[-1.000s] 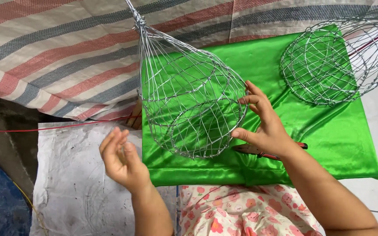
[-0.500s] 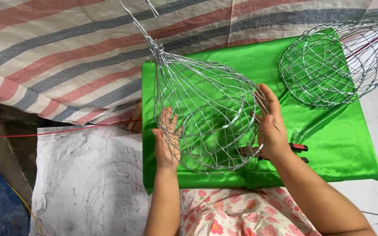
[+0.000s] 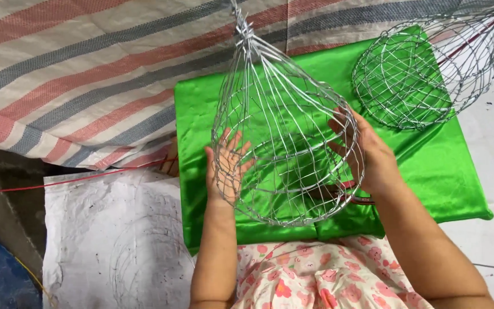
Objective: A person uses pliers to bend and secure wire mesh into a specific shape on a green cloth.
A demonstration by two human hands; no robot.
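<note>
1. Centre of the frame: a teardrop-shaped wire basket [image 3: 284, 143] stands upright over the green satin cloth [image 3: 430, 166], its twisted wire neck pointing toward the top edge.
2. The left hand [image 3: 227, 169] presses flat against the basket's left wall, fingers spread and upright, palm on the mesh.
3. The right hand [image 3: 367, 154] cups the right wall, fingers curved onto the wires, gripping nothing else.
4. Upper right: a second wire basket [image 3: 418, 74] lies on its side on the cloth, well apart from the hands.
5. Upper left: a striped woven tarp [image 3: 75, 74]; lower left, a white sheet [image 3: 98, 234].
</note>
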